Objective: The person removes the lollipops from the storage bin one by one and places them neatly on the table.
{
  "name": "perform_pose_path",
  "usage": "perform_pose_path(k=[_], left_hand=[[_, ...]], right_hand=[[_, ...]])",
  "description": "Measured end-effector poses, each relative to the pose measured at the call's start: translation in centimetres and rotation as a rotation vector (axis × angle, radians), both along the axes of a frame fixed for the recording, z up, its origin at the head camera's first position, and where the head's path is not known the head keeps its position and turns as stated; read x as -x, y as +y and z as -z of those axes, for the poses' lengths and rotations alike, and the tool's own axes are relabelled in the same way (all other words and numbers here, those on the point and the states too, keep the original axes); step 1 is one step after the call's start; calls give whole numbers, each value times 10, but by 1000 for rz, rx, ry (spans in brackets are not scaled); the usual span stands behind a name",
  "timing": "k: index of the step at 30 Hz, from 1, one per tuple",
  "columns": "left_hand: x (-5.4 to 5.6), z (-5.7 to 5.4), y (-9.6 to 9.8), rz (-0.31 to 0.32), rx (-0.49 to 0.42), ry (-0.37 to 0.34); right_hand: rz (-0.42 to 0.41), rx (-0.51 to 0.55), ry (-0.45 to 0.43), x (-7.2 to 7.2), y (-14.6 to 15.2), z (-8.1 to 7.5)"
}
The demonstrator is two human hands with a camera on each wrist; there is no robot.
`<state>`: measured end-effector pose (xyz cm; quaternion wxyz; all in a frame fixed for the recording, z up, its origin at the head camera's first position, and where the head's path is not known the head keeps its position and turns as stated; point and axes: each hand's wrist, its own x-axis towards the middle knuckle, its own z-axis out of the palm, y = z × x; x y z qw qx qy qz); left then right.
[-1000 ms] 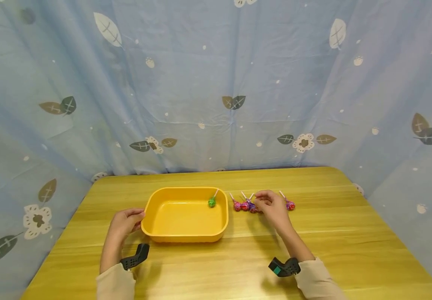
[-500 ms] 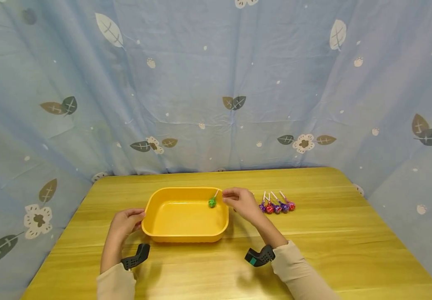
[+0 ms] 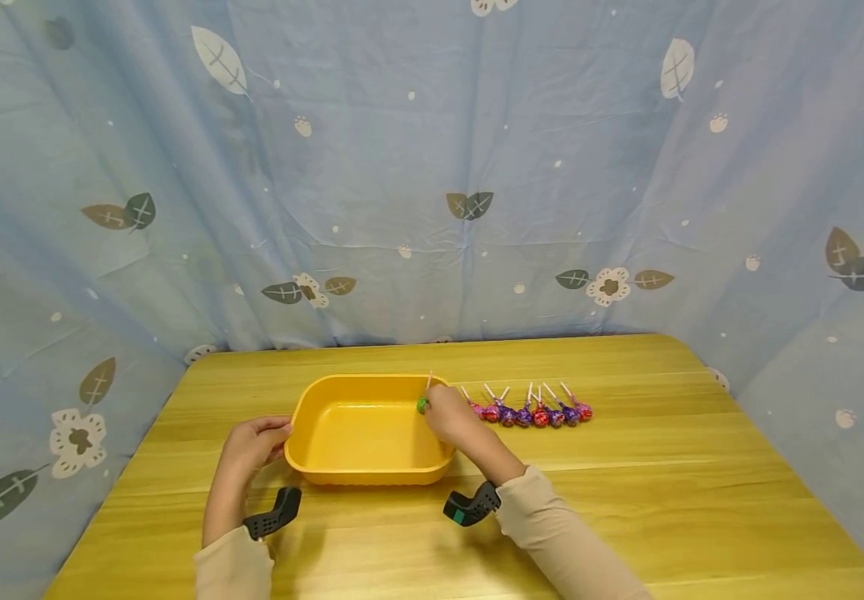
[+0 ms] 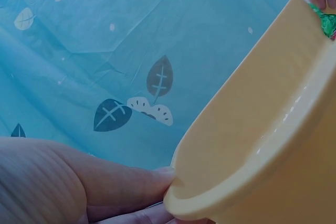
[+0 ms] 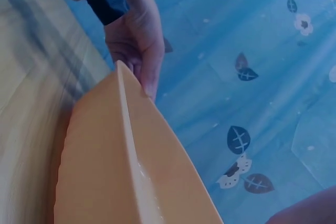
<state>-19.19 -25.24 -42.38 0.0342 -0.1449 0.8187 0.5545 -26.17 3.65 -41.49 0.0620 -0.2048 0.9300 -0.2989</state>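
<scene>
A yellow plastic bin (image 3: 367, 477) sits on the table, and my left hand (image 3: 247, 446) pinches its left rim. The left wrist view shows that thumb at the rim and the fingers on the outer side. At the bin's back right corner, my right hand (image 3: 452, 415) reaches over the rim and pinches a green-wrapped lollipop (image 3: 422, 405) by its white stick. The left wrist view has the green wrapper (image 4: 328, 24) just below the right fingertips. In the right wrist view only an edge of the right hand (image 5: 307, 211) shows, and the lollipop is out of sight.
To the right of the bin, several lollipops (image 3: 524, 417) in pink, purple and red wrappers lie in a row, sticks pointing back. The wooden table (image 3: 671, 483) ends at a blue patterned curtain (image 3: 402, 167) behind and at both sides.
My right hand has moved left from the lollipop row, over the bin's right rim, to the green lollipop. Its stick now stands more upright. My left hand stays on the bin.
</scene>
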Motion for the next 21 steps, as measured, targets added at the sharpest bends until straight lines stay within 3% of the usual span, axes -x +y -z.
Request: perform_pose_path(k=[8, 16, 21], left_hand=[[-1, -1, 1, 3, 1, 5], [-2, 0, 0, 4, -4, 6], [-2, 0, 0, 5, -11, 6]], right_hand=[[-18, -29, -33, 12, -13, 3], [-137, -58, -68, 23, -14, 3], [-150, -100, -100, 28, -16, 9]])
